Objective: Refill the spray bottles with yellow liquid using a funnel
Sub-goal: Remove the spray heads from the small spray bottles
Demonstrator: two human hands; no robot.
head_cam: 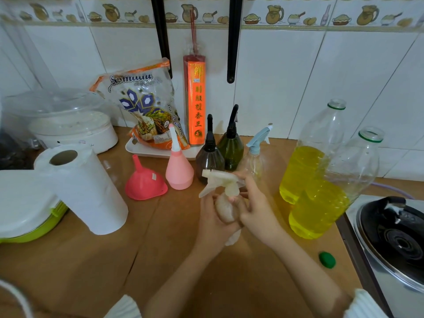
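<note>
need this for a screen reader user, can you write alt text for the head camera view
Two hands hold a small translucent spray bottle over a wooden counter: the left hand grips its body, the right hand holds its neck below the trigger head. A pink funnel lies mouth down to the left, and two uncapped bottles of yellow liquid stand to the right.

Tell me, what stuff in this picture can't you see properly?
Head view only:
- Small spray bottle: body mostly hidden by the left hand and right hand; any liquid inside unreadable.
- White cloth: mostly hidden under the hands.
- Rice bag: small print too blurry.
- Stove: cut off by the right edge.
</note>
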